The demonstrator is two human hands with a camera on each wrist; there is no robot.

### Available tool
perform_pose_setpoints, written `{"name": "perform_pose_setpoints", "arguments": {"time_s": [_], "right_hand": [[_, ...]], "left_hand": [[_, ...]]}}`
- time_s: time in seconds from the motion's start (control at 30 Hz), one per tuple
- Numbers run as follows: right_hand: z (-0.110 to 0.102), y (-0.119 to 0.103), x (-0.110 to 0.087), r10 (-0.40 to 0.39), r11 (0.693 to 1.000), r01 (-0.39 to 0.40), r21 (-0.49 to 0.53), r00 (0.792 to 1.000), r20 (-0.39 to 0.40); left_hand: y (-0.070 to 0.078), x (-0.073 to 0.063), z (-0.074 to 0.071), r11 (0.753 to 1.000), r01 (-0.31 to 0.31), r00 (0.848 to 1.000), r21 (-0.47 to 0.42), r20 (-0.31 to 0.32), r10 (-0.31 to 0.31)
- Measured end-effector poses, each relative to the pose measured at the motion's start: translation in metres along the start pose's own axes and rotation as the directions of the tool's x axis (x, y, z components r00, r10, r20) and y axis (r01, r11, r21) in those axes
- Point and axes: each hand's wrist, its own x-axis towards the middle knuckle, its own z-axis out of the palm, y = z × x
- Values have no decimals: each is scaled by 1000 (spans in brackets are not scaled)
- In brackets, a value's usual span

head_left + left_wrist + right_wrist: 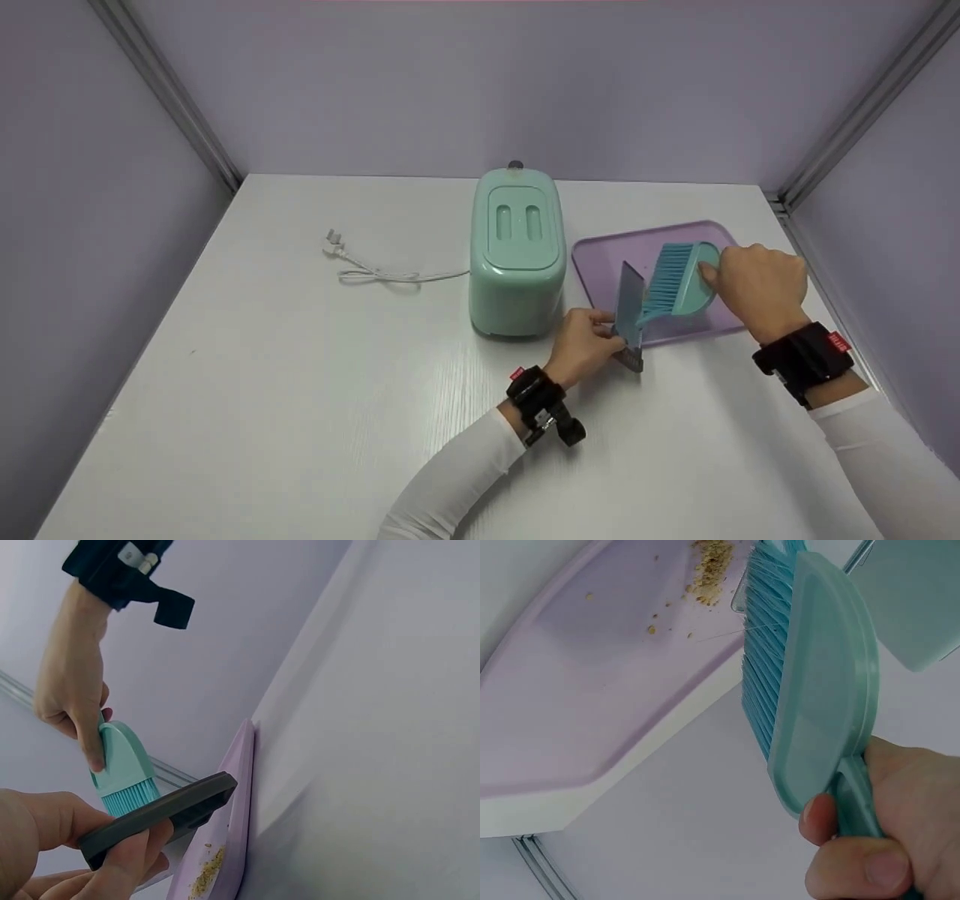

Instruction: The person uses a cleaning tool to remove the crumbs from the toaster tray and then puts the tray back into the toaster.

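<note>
My left hand (587, 346) pinches a flat grey crumb tray (631, 300) by its dark end bar (161, 817), between thumb and fingers. The crumb tray is tipped up on edge over the near-left side of a purple tray (604, 251). In my right hand (757, 289) is a turquoise hand brush (825, 682), gripped by its handle. Its blue bristles (670, 274) point left, their lower tips at the crumb tray's face. A small heap of yellowish crumbs (712, 570) lies on the purple tray, with a few scattered bits around it.
A mint-green toaster (517, 247) with a lid on top stands just left of the purple tray. Its white cord (405, 277) lies bundled to the left, ending in a plug (334, 244). Pale walls (480, 90) enclose the white table (300, 397) at the back and sides.
</note>
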Motion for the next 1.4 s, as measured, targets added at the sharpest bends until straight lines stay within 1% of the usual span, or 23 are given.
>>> {"name": "perform_pose_setpoints", "arguments": {"time_s": [0.13, 0.23, 0.43, 0.6, 0.7, 0.8, 0.9, 0.97, 1.0, 1.07, 1.13, 1.23, 1.3, 1.4], "right_hand": [[4, 5, 2, 15, 1000, -15, -1, 999, -38], [9, 9, 3, 29, 1000, -29, 8, 998, -48], [19, 17, 4, 59, 998, -58, 31, 998, -37], [26, 26, 5, 88, 993, -87, 83, 996, -12], [28, 32, 5, 91, 988, -90, 128, 996, -2], [25, 37, 3, 59, 988, -55, 147, 998, -21], [19, 38, 0, 7, 990, 1, 139, 998, -56], [15, 38, 0, -19, 991, 28, 134, 998, -62], [13, 37, 0, -25, 989, 33, 143, 998, -54], [11, 35, -1, -30, 984, 32, 178, 999, -15], [10, 33, -1, -42, 974, 35, 222, 999, 30], [13, 33, -2, -92, 953, 64, 295, 992, 83], [16, 33, -2, -148, 939, 112, 326, 985, 87], [20, 32, -1, -227, 916, 190, 354, 972, 65]], "left_hand": [[1, 0, 1, 999, 13, 1000, -31, 11, -13], [1, 1, 3, 998, 15, 1000, -64, 21, -13], [1, 1, 4, 997, 8, 1000, -82, 30, -6], [0, 1, 3, 998, 7, 1000, -70, 27, -5], [-1, 1, 1, 998, 20, 999, -60, 26, -19], [-1, 1, 0, 998, 43, 999, -50, 25, -42], [0, 1, 0, 997, 61, 998, -37, 17, -61], [1, 2, -1, 997, 72, 997, -33, 12, -72], [1, 2, -1, 996, 77, 997, -33, 11, -76], [2, 2, -1, 995, 88, 996, -35, 7, -88], [3, 2, -1, 995, 92, 996, -42, 9, -92], [4, 2, -2, 995, 91, 996, -52, 20, -90], [5, 2, -2, 995, 90, 996, -52, 28, -89], [5, 2, -3, 995, 92, 995, -44, 29, -91]]}}
